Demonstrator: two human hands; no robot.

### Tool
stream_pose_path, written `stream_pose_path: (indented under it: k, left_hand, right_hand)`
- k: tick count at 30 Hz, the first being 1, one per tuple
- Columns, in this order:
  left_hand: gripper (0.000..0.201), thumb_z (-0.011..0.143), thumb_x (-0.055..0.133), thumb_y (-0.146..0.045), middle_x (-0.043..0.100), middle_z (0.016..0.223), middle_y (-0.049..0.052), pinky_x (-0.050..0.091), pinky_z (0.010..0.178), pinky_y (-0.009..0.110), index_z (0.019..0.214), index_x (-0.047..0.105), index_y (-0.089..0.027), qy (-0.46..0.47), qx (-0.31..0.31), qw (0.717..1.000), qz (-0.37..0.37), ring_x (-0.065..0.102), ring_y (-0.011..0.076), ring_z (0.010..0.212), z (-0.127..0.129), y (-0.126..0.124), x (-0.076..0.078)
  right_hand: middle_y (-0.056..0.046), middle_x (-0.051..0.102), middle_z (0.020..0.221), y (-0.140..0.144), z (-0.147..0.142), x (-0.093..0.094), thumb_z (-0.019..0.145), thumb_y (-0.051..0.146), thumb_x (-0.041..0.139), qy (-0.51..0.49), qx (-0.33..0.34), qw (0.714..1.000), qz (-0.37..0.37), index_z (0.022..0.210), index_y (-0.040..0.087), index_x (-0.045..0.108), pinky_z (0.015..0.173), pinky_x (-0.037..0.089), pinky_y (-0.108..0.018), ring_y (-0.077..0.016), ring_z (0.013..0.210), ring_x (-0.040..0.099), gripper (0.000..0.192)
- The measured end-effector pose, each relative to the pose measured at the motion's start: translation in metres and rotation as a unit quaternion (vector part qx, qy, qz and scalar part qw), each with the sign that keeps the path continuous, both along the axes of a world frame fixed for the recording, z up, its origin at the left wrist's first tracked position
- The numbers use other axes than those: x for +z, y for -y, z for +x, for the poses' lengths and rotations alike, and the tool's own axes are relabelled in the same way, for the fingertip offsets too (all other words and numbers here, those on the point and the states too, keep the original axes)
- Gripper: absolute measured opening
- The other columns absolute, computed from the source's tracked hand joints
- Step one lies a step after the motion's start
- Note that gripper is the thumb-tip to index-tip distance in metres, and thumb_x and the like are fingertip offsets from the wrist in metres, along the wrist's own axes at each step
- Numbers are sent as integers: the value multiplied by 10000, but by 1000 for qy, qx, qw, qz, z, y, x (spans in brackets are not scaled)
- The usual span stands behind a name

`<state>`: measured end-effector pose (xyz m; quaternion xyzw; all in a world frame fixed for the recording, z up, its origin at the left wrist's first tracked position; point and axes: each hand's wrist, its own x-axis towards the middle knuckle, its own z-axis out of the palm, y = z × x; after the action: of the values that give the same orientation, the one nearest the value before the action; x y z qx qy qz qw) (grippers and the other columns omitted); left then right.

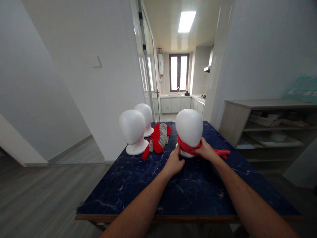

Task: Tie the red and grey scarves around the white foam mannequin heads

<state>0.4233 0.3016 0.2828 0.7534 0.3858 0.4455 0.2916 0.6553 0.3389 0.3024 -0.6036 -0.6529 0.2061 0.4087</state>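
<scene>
A white foam mannequin head [189,125] stands upright on the table, with a red scarf [186,147] wrapped around its neck. One end of the scarf trails out to the right behind my right wrist. My left hand [174,162] is at the left side of the neck, its fingers closed on the scarf's edge. On the other side, my right hand [206,149] grips the scarf at the front right of the neck. Some fingertips of both hands are hidden by the scarf and the head.
Two more white mannequin heads, a nearer one [132,127] and a farther one [145,115], stand at the table's left. Beside them lie bunched red and grey scarves [159,137]. The table [128,191] has a dark blue marbled top. A shelf unit [267,104] stands at right.
</scene>
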Motion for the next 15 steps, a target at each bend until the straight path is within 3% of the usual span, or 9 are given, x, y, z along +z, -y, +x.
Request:
stream_pose_path:
  k: [7,15]
  left_hand:
    - [985,707,693,-65,482,1632,124,284,1301,415,1629,367,-182,26,-8,999,-48,430,285,1525,1,4,3]
    - [980,742,657,-66,368,1695,152,204,1337,453,1652,304,-145,4,-2,1000,-22,331,280,1583,3,5,-2]
  right_hand:
    - [-59,786,1068,-7,11,1,623,222,767,-28,60,998,-10,1072,192,715,891,544,-349,-260,951,710,453]
    - [-9,737,791,-6,13,1,618,314,729,-123,2,992,9,879,204,701,708,529,-308,-215,743,647,284]
